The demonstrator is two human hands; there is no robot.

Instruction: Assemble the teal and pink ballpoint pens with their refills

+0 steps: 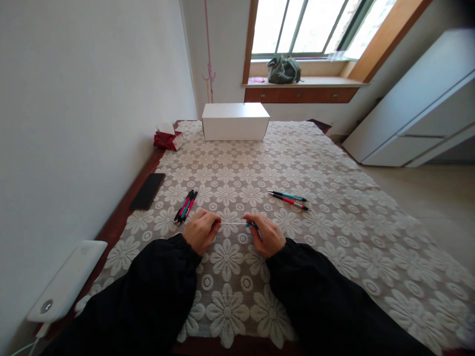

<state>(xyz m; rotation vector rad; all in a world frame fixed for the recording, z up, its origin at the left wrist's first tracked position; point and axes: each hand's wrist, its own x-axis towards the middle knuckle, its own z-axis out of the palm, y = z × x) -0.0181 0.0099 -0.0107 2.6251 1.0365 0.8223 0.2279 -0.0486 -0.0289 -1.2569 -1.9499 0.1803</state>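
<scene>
Over the table, both hands pinch a pen half apart; two pens lie right, a bundle left.

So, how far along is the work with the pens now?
Two pens lie apart on the right of the tablecloth, seemingly finished. The left hand and right hand hold a thin refill and a teal pen part between them. A bundle of pens on the left seems untouched.
</scene>
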